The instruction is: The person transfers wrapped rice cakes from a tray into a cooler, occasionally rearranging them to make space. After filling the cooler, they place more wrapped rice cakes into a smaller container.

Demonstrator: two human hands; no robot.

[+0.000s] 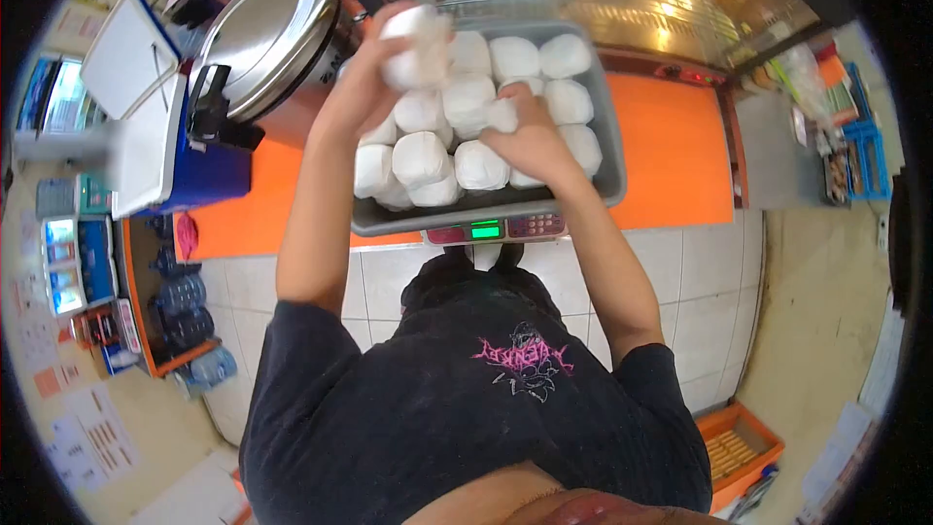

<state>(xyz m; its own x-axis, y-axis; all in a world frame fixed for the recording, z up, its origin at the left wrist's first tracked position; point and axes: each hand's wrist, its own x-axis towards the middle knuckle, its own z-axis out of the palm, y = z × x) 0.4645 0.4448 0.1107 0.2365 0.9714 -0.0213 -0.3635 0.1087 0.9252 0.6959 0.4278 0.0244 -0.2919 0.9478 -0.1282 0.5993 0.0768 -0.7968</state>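
A grey tub holds several white rounded bundles, stacked close together. Over its back left part, my left hand is raised and closed round a white bundle, slightly blurred by motion. My right hand reaches into the middle of the tub, its fingers on a white bundle that they partly cover. Beneath the tub's front edge shows a scale with a lit green display.
The tub stands on an orange counter. To the left are a large steel pot and an open blue cooler. Behind the tub is a glass-fronted cabinet. An orange crate sits on the floor at lower right.
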